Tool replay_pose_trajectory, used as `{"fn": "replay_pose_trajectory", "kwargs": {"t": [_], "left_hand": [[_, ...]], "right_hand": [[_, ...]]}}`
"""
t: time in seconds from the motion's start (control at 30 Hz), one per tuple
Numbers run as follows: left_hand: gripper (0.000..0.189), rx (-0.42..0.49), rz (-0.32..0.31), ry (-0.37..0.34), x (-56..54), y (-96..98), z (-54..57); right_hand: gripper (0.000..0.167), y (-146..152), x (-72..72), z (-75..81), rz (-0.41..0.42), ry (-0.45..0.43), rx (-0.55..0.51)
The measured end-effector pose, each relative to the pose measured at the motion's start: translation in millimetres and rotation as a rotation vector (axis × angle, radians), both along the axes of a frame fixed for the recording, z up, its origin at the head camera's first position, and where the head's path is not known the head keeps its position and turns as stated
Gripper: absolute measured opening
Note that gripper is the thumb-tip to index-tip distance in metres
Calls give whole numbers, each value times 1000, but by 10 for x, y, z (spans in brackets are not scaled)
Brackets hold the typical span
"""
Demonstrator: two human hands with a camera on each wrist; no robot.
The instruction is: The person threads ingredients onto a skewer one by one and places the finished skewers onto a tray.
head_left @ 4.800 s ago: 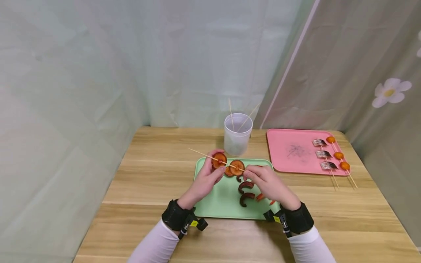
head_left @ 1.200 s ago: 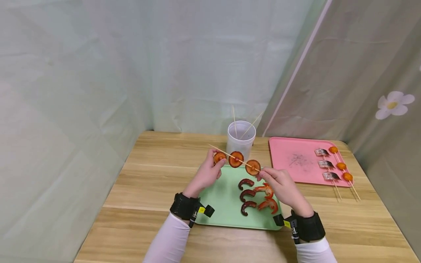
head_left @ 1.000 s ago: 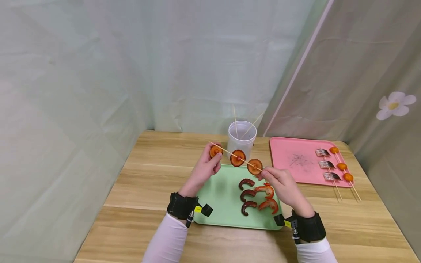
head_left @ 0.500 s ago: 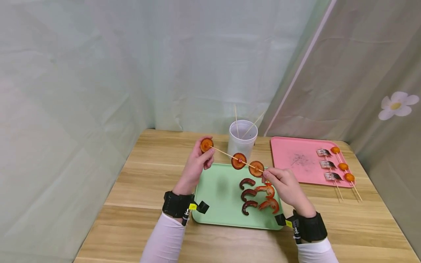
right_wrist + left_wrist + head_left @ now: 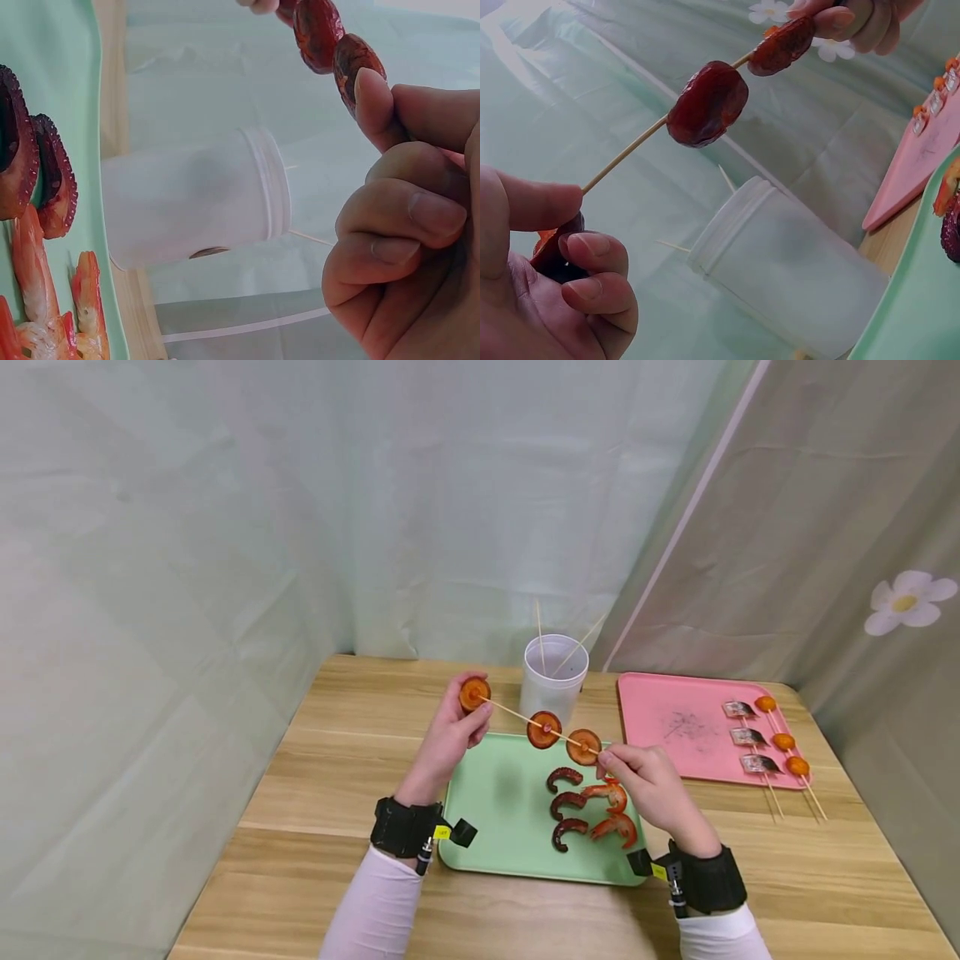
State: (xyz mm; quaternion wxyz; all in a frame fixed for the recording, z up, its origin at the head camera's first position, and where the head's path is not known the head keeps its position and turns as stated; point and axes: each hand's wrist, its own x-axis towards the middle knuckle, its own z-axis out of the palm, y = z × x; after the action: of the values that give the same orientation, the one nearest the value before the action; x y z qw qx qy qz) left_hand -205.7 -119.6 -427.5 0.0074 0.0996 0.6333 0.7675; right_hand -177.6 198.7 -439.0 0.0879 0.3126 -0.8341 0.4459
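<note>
End cap point(image 5: 474, 693): sitting in the left hand point(image 5: 444, 739), just above the middle of the head view, with the skewer point(image 5: 512, 711) meeting the centre of its face.
Just changed: about a second ago the skewer tip was running past this cap's upper side; now the cap is lining up with the tip. Since half a second ago both hands are barely shifting.
Meaning: the threading seems to be reaching the piercing of a third cap; the thumb is hiding the tip in the left wrist view, so how deep it is going cannot be told.
Left hand: pinching the end cap, thumb and fingers curling round it.
Right hand point(image 5: 651, 785): gripping the skewer's lower end between thumb and forefinger, the other fingers folding in.
Skewer: slanting down to the right across the centre of the head view, hanging above the upper edge of the green tray point(image 5: 480, 839).
Threaded caps: a middle cap point(image 5: 544, 730) and a lower cap point(image 5: 583, 747) are riding near the right hand.
Green tray: carrying three curled tentacles point(image 5: 567, 800) and some shrimp point(image 5: 617, 828), partly hidden by the right hand.
Cup point(image 5: 551, 695): standing behind the green tray, holding two bare sticks point(image 5: 541, 635).
Pink tray point(image 5: 648, 739): lying at right on the counter point(image 5: 292, 860), bearing fish pieces point(image 5: 748, 737) and orange balls point(image 5: 783, 742), all skewered.
</note>
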Motion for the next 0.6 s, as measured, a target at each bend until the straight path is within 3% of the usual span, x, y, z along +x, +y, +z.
{"fn": "replay_pose_trajectory", "kwargs": {"t": [0.23,0.43,0.6], "left_hand": [[47,-24,-51,18,11,59,-29],[45,16,-55,26,50,130,-31],[43,41,-130,34,63,251,-40]], "right_hand": [[32,-15,17,2,-2,-31,12],[29,-46,28,-9,-18,-48,15],[25,-115,28,-18,-5,-67,31]]}}
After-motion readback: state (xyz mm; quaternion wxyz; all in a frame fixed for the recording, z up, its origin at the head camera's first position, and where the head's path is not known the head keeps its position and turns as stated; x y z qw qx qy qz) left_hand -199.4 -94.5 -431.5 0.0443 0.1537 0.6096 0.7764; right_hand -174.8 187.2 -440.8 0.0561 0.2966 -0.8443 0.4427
